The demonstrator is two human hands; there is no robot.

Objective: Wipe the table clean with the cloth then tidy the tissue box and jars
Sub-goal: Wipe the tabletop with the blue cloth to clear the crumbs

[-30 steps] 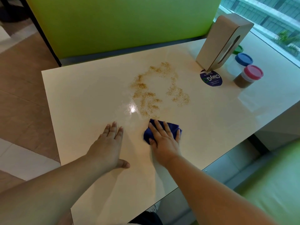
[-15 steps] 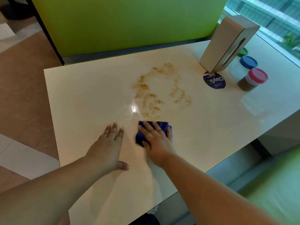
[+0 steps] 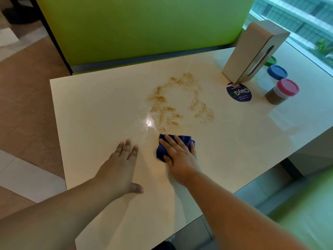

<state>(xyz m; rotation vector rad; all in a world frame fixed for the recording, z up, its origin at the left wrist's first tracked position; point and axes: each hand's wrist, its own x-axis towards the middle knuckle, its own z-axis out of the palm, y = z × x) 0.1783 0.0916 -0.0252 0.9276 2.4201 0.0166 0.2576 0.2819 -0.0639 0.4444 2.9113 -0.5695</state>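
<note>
With straight fingers the right hand [image 3: 182, 156] pressed the cloth [image 3: 161, 153] flat on the table [image 3: 90, 109], the left hand [image 3: 119, 168] lying flat alongside; wiping appeared in progress, and the next stroke required pushing forward through the grains [image 3: 167, 109].

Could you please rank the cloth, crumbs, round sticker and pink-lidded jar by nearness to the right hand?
1. Blue cloth: under the right hand.
2. Crumbs: just beyond the cloth.
3. Round sticker: farther, up right.
4. Pink-lidded jar: farthest, right of the sticker.
</note>
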